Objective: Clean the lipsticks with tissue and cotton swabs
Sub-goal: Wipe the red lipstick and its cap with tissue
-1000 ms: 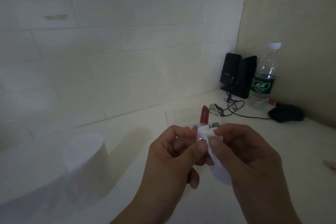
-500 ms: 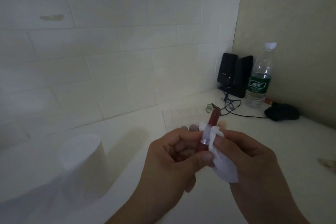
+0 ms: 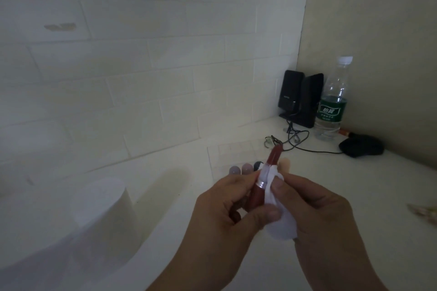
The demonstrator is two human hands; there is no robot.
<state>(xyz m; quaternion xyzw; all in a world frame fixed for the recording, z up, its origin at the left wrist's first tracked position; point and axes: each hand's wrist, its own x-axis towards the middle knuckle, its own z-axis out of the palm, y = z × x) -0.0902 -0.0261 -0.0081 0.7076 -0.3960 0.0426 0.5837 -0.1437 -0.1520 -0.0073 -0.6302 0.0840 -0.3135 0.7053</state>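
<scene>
A dark red lipstick with its stick wound out points up and to the right, held above the white table. My left hand grips its red tube between thumb and fingers. My right hand pinches a white tissue against the lipstick at the silver collar below the stick. The tissue's loose end hangs below my right thumb. Behind my fingers, several round lipstick caps or tubes stand on the table, partly hidden.
A white tissue roll stands at the left with a sheet trailing forward. In the far corner are two black speakers with cables, a water bottle and a black mouse. The tiled wall is close behind.
The lipstick has tilted from upright toward the right, and more of its tube shows. The tissue has moved from the tube's front to its right side at the collar.
</scene>
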